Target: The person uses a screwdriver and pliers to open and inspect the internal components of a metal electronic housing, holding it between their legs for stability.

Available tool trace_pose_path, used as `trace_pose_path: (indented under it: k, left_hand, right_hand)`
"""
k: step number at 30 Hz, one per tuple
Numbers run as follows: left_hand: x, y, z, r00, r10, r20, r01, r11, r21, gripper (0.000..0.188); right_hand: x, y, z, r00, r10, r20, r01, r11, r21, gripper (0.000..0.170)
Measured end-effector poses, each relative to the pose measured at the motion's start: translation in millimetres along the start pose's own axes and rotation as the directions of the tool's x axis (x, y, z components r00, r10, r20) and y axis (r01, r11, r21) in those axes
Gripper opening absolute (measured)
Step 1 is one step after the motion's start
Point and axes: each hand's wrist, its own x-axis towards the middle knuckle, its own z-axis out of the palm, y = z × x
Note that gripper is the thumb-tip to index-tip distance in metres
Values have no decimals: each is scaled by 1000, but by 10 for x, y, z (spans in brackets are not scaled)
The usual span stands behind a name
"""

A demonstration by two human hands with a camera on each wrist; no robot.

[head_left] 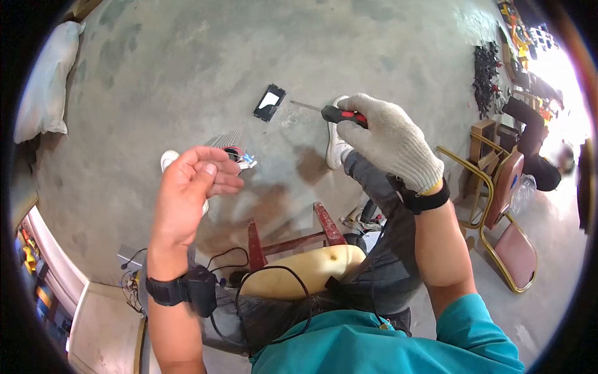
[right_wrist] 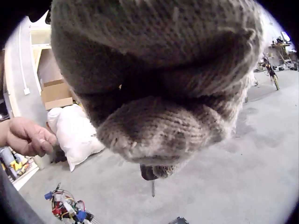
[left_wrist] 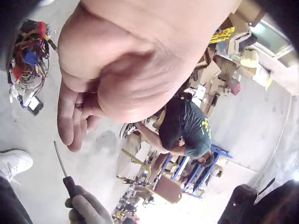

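My right hand (head_left: 392,140), in a knitted white glove, grips a screwdriver (head_left: 344,116) by its black and red handle. Its thin metal shaft points left, toward a flat black rectangular part (head_left: 263,113) with a white middle that lies on the floor. Bare and empty, my left hand (head_left: 190,184) is held in the air with fingers loosely bent and thumb across the palm. Beyond its fingers in the head view, partly hidden by them, is a bundle of coloured wires and connectors (left_wrist: 30,58). The glove covers most of the screwdriver in the right wrist view.
Between my legs is a red stool frame (head_left: 324,221) beside a pale yellow padded piece (head_left: 293,274). Black cables loop over my lap. Toppled-looking chairs with gold frames (head_left: 489,187) stand at the right, near another person (left_wrist: 184,123). A white sack (head_left: 50,81) lies far left.
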Motion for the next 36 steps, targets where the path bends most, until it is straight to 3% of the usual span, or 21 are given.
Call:
trace_pose_path:
  k: [2,4,7,11,13,16,25,28,31,35,36]
  left_hand:
    - [71,59,-120,999,32,-15,-33,999,-27,18]
    - [100,112,-192,979,102,-179,-115,991,-67,16]
    - [92,148,-257,958,117,-261,-132,990,-39,15]
    - [86,52,-384,969,108,-222,-119,992,-33,18]
    - [89,21,-390,972,97,-213,-128,983,-133,20]
    - [93,27,-363,967,112,-228,-140,984,-107,22]
    - [99,130,-207,943,126,-308,-129,992,13,18]
    - [115,90,-272,970,96,-223,-83,994,68,15]
    - [141,41,-233,976,115,-186,-89,986,143,16]
    - [168,16,-151,978,125,-169,-107,988,110,16]
    - [161,65,-75,973,109,-206,-97,993,71,14]
  right_hand:
    - [88,-94,37,999,-46,24,45,999,18,31]
    - [151,-187,94,987,-156,-48,157,987,22,35]
    - [223,-232,79,987,-163,-7,162,976,147,39]
    - [197,-390,-18,999,-53,5,50,970,239,38]
    - [183,-449,-78,995,43,88,-63,966,251,39]
    - [195,-320,-15,999,-40,10,37,977,210,40]
    - [168,-203,-11,999,-35,-12,37,975,218,41]
    - [148,-224,-59,999,25,31,-32,969,244,41]
    - [151,-176,-18,1000,-25,-4,25,973,230,41]
    - [141,-176,-32,997,-73,-4,72,973,217,41]
    - [125,-212,-63,999,-30,35,20,961,276,41]
